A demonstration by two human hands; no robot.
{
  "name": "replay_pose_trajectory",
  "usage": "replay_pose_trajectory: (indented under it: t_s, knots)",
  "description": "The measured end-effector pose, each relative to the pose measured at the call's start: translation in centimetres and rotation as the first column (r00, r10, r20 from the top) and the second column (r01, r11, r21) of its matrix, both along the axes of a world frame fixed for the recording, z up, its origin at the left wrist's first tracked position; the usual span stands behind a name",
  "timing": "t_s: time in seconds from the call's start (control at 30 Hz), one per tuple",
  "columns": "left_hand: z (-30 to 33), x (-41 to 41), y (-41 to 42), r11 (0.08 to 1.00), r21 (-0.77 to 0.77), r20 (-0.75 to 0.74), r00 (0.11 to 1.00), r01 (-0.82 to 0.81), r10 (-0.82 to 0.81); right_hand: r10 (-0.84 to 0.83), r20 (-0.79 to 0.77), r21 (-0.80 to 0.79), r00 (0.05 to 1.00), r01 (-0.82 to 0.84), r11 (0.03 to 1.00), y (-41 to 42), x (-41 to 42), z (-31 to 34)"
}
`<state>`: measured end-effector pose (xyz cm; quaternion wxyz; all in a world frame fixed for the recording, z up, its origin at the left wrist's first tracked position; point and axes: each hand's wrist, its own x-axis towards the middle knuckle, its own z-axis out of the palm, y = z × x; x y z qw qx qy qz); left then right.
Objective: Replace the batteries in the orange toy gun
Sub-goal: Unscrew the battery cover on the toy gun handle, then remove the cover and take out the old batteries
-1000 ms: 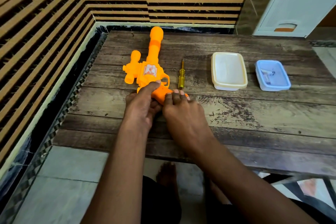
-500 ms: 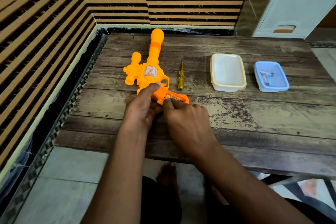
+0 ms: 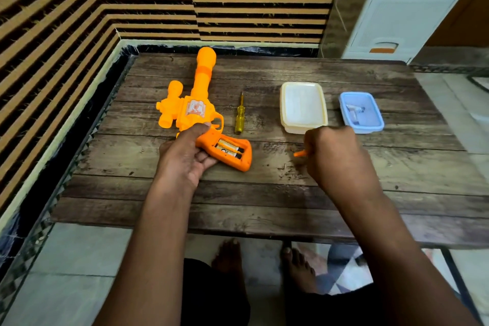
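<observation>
Striped tan-black wall, wooden table, white drawer cabinet, pale tiled floor.

There is only one camera. It sits on the person's head and looks forward and down. It is close above the wooden counter, so the whole top shows. The striped wall is at the far side and on the left. Both arms reach in from the bottom. The floor and bare feet show below the near edge.
</observation>
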<state>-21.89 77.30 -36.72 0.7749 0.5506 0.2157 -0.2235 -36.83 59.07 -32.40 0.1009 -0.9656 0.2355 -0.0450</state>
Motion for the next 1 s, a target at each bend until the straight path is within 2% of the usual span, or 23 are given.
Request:
replay_pose_trajectory:
  t_s: [0.13, 0.23, 0.47, 0.6, 0.67, 0.83, 1.0]
  knots:
    - [0.1, 0.0, -0.2, 1.0, 0.005, -0.007, 1.0, 0.018, -0.018, 0.036, -0.097, -0.031, 0.995, -0.039, 0.999, -0.8, -0.5, -0.5]
    - [0.1, 0.0, -0.5, 1.0, 0.006, -0.009, 1.0, 0.023, -0.023, 0.1, -0.1, 0.035, 0.99, -0.097, 0.995, -1.1, -0.6, -0.9]
    - [0.2, -0.2, -0.5, 1.0, 0.017, 0.0, 1.0, 0.008, -0.008, 0.14, -0.109, 0.062, 0.984, -0.133, 0.989, -1.3, -0.6, -1.5]
    - [0.4, -0.5, -0.3, 0.999, 0.038, -0.005, 1.0, 0.005, -0.005, 0.155, -0.046, 0.057, 0.987, -0.153, 0.987, -1.0, -0.3, -1.7]
    - [0.4, -0.6, -0.2, 0.999, 0.034, -0.011, 1.0, 0.009, -0.009, 0.163, 0.054, 0.102, 0.985, -0.167, 0.981, -0.6, 0.1, -2.1]
    - [0.0, 0.0, 0.4, 0.999, 0.009, -0.004, 0.999, -0.04, 0.04, 0.327, 0.253, 0.151, 0.911, -0.371, 0.916, 1.6, 4.1, -3.8]
    - [-0.2, 0.1, 0.3, 0.999, 0.016, -0.012, 0.999, -0.044, 0.045, 0.39, 0.197, 0.131, 0.899, -0.419, 0.899, 2.8, 8.2, -5.2]
